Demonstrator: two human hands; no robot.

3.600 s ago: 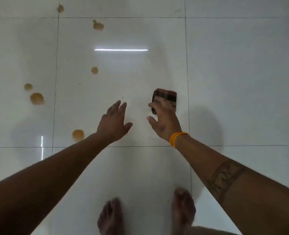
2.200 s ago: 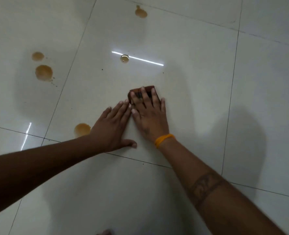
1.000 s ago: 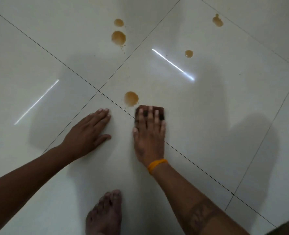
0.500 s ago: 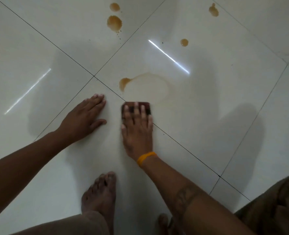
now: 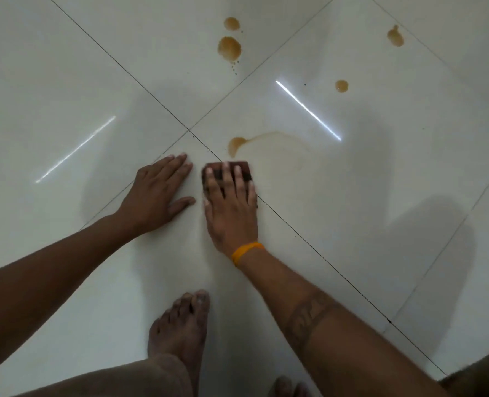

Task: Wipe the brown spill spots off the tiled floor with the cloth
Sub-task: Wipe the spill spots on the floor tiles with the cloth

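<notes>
My right hand (image 5: 231, 207) lies flat with straight fingers on a folded dark brown cloth (image 5: 244, 170), pressing it to the white tiled floor (image 5: 380, 196). Just beyond the cloth sits a smeared brown spot (image 5: 236, 144) with a thin curved streak trailing right. My left hand (image 5: 155, 193) rests flat on the tile beside it, fingers straight, holding nothing. Farther off lie a large brown spot (image 5: 229, 47), a small one (image 5: 231, 23) above it, a small spot (image 5: 341, 86) to the right and one (image 5: 395, 37) at the far right.
My bare left foot (image 5: 181, 330) stands on the tile below the hands, and the toes of the other foot (image 5: 290, 386) show at the bottom edge. Dark grout lines cross near the cloth. Bright light streaks reflect on the glossy floor.
The cloth swept over the nearest spot and smeared it into a ring, then came back toward me. In the last half second both hands stayed nearly put while the smear thinned.
</notes>
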